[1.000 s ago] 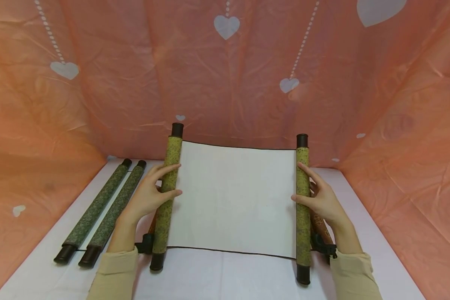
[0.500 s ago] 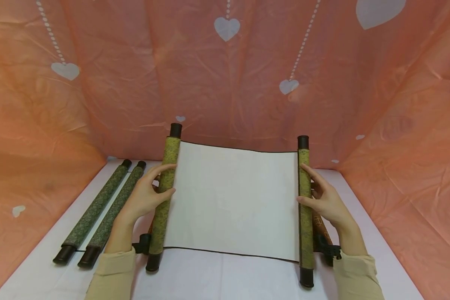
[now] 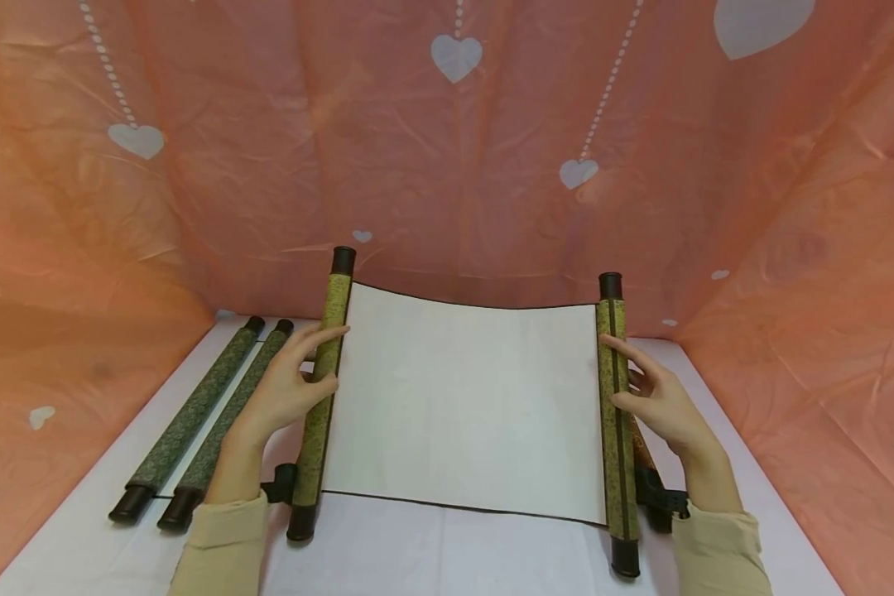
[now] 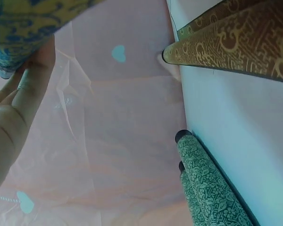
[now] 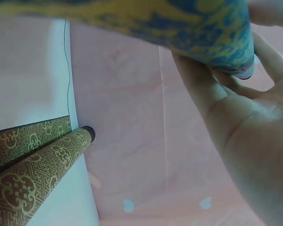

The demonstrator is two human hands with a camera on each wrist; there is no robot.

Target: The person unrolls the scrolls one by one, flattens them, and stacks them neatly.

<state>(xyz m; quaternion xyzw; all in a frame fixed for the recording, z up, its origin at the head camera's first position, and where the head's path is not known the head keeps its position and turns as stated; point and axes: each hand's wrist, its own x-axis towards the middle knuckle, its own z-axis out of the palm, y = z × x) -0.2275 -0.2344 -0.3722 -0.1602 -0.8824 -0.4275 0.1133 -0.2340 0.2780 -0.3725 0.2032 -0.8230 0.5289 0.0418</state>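
I see my left hand [image 3: 286, 389] gripping the left roller [image 3: 320, 389] of a yellow-green scroll [image 3: 465, 406], fingers curled round it. My right hand [image 3: 659, 406] curls round the right roller [image 3: 617, 414]. The blank sheet hangs stretched between them, raised above the white table [image 3: 432, 555]. I judge the unrolling step well along; next calls for even, level pulling. Two green scrolls [image 3: 201, 414] lie left

Bright, even, soft lighting in head view; faint shadows on surface [image 3: 432, 546], no glare. Slight wide-angle bowing at edges. Wrist views dimmer, bluish cast, close fingers [image 4: 30, 87] and scroll roller [image 5: 146, 21] blurred, out of focus.
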